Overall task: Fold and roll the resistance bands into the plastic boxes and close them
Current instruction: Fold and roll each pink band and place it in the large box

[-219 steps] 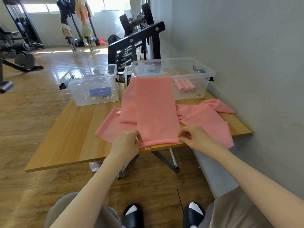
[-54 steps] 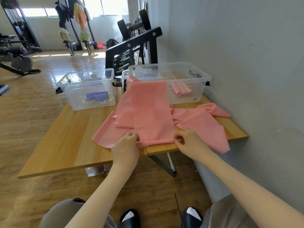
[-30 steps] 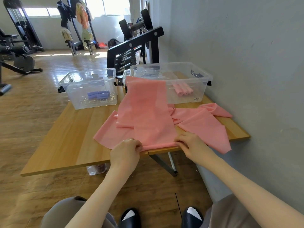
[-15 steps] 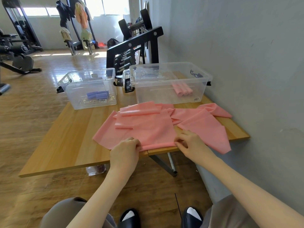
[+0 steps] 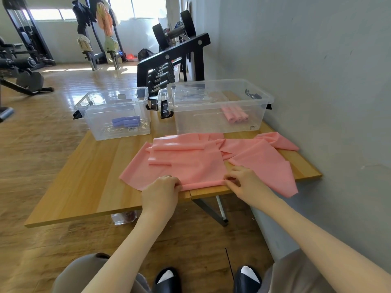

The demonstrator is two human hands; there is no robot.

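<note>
1. Pink stretchy resistance band (image 5: pixel 190 163): spread on wooden tabletop (image 5: pixel 88 176), before large clear plastic box (image 5: pixel 220 106); near edge pinched into a first roll by left hand (image 5: pixel 160 192) and right hand (image 5: pixel 245 181).
2. Done: pink rolls (image 5: pixel 234 115) boxed.
3. Left: rolling, boxing, closing.

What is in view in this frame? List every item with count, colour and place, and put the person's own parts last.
Pink band being rolled: 1, pink, near table edge, its near end rolled.
Loose pink bands: count unclear, pink, spread right of it, one corner hanging off the edge.
Right box: 1, clear, open, far right of table.
Pink rolls: about 4, inside right box.
Left box: 1, clear, open, far left of table.
Purple rolls: about 3, inside left box.
Table: 1, wood.
Dumbbell rack: 1, black, behind boxes.
Left hand: grips roll's left end.
Right hand: pinches roll's right end.
Slippers: 2, black, on floor.
</note>
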